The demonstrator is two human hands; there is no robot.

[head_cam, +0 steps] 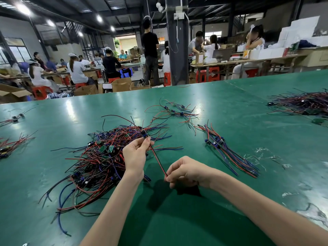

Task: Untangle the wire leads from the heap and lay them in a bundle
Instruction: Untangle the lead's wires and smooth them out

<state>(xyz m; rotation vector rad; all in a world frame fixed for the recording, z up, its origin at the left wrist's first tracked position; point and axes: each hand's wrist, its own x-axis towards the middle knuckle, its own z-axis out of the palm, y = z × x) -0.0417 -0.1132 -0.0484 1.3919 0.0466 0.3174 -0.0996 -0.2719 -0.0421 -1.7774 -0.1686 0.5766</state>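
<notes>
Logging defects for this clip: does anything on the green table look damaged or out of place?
The green table surface is damaged: whitish scuffed patches lie right of the laid bundle, with more near the right edge. A black patch under the right hand may be a tear.

Green worktable (230, 103), dark pillar (177, 50), bright ceiling lamps (23, 8), red stools (166, 78), cardboard boxes (121, 84), seated workers (76, 70) behind

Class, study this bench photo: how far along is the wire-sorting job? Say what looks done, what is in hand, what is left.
Done: several leads lie side by side in a bundle on the green table. In hand: the left hand pinches one lead at its component end, the right hand pinches its free ends. Left: the large heap is tangled, so most of the job looks ahead.
</notes>
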